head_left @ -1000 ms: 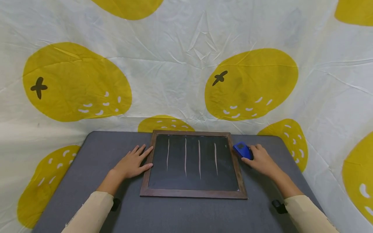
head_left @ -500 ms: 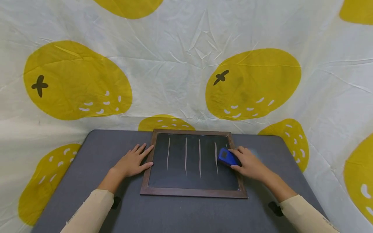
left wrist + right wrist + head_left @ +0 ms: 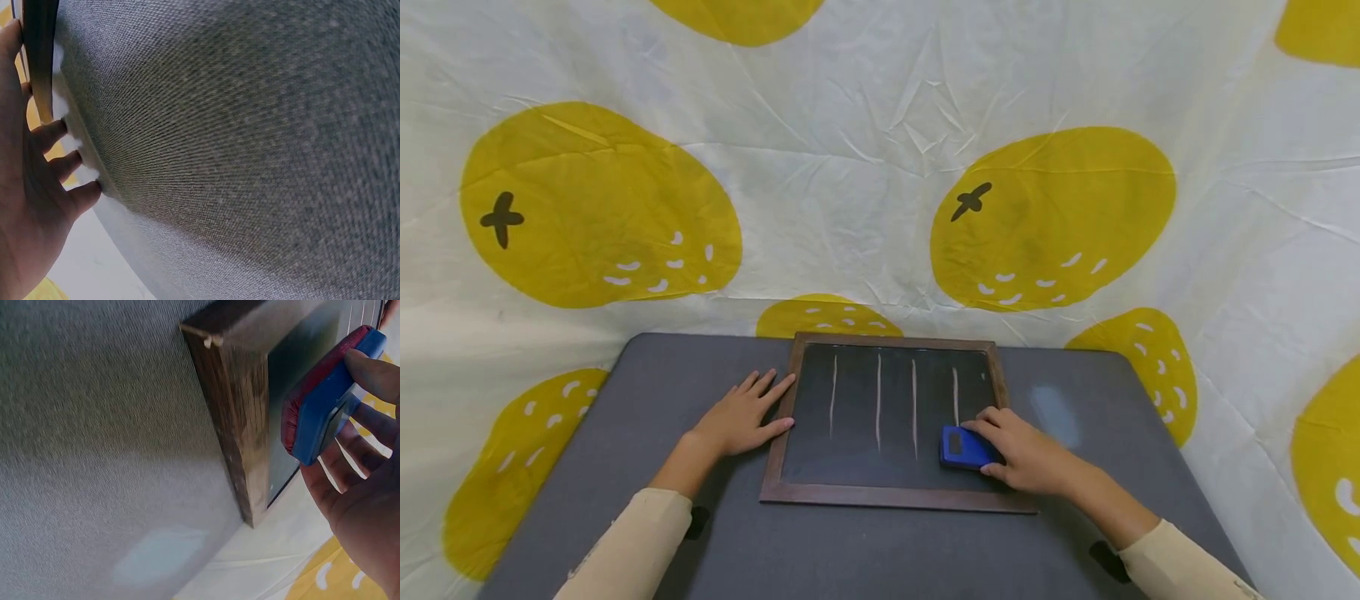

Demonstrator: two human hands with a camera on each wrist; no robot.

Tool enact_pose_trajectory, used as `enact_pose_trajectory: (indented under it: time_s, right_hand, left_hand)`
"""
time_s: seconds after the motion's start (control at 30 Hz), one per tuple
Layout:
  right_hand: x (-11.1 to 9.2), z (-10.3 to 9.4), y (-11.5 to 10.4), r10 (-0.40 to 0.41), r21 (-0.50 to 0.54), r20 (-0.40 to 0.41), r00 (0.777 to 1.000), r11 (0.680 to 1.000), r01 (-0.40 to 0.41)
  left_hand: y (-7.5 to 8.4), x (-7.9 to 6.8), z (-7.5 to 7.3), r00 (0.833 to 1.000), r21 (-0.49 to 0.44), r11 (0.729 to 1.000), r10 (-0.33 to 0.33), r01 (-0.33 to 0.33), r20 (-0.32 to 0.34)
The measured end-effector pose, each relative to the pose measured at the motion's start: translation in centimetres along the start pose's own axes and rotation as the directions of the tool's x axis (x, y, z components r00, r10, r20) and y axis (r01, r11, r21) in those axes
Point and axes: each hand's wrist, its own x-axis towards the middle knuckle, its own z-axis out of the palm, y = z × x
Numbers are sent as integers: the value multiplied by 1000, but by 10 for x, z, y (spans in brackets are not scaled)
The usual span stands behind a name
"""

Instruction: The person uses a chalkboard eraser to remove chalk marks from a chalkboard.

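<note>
A small blackboard (image 3: 880, 471) in a brown wooden frame (image 3: 895, 497) lies on a grey table, with several pale vertical chalk lines on it. My right hand (image 3: 1026, 454) grips a blue eraser (image 3: 964, 447) by its edges, over the lower right of the board, at the foot of the rightmost line. In the right wrist view the eraser (image 3: 328, 400) shows a dark red pad turned towards the board. My left hand (image 3: 737, 421) lies spread on the table, with its thumb and index finger touching the frame's left side.
The grey table (image 3: 850, 554) reaches around the board on every side. A pale chalky smudge (image 3: 1055, 415) marks it right of the board. Behind hangs a white cloth (image 3: 835, 208) with yellow fruit prints.
My right hand has carried the eraser left from the table onto the board, then down towards its lower right. The smudge on the table is now uncovered. My left hand stays put.
</note>
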Motion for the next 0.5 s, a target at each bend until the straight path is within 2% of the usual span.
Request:
enact_pose_trajectory:
  time_s: [0.27,0.5]
  right_hand:
    - [-2,13,0,-13,-24,47,999,1000,14]
    - [2,15,1,-28,-72,-2,1000,997,28]
  left_hand:
    - [-1,0,0,1000,4,1000,6,-6,0]
    - [-1,0,2,1000,9,1000,7,-7,-2]
